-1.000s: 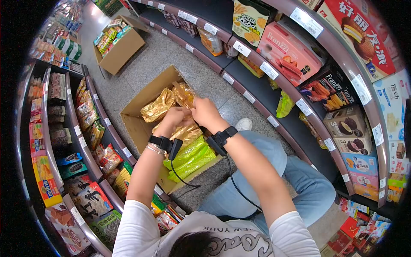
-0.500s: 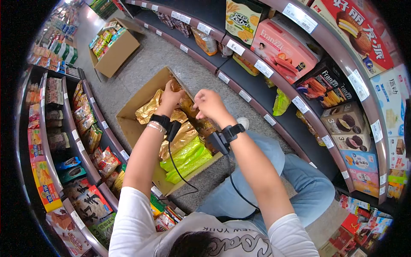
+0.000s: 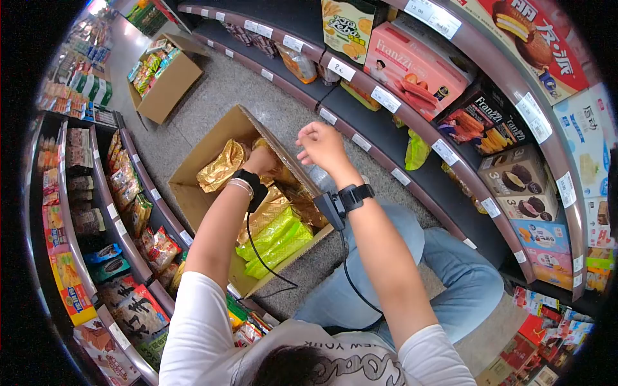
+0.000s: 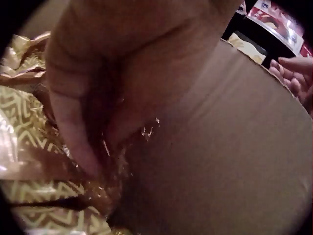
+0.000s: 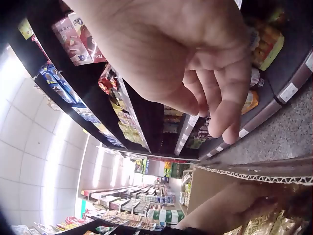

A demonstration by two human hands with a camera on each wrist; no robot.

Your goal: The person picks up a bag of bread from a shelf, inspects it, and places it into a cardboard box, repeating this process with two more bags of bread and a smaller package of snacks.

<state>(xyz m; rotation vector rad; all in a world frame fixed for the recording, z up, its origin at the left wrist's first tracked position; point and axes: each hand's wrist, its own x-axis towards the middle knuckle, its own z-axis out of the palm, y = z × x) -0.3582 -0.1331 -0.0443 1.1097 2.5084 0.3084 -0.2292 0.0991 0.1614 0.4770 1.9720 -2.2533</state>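
Observation:
An open cardboard box (image 3: 199,215) on the floor holds gold foil packs (image 3: 222,168) and green packs (image 3: 275,241). The left hand (image 3: 261,161) is down inside it near the right wall; in the left wrist view this hand (image 4: 132,73) pinches the crinkled clear edge of a gold pack (image 4: 34,127). Above and outside the box's right wall, the right hand (image 3: 322,145) hangs in the air, holding nothing. Its fingers are loosely bent in the right wrist view, where the hand (image 5: 186,63) is over the box edge (image 5: 254,177).
Shelves with price tags (image 3: 386,98) and boxed snacks (image 3: 415,71) curve along the right. Bagged snacks fill the left shelves (image 3: 122,225). Another cardboard box (image 3: 168,87) of packs stands farther off. Crossed legs in jeans (image 3: 393,257) lie right of the near box. Cables hang from both wrists.
The hands, together over the gold packs a second ago, have parted. The left hand has gone deeper along the box's right wall; the right has lifted outward past that wall.

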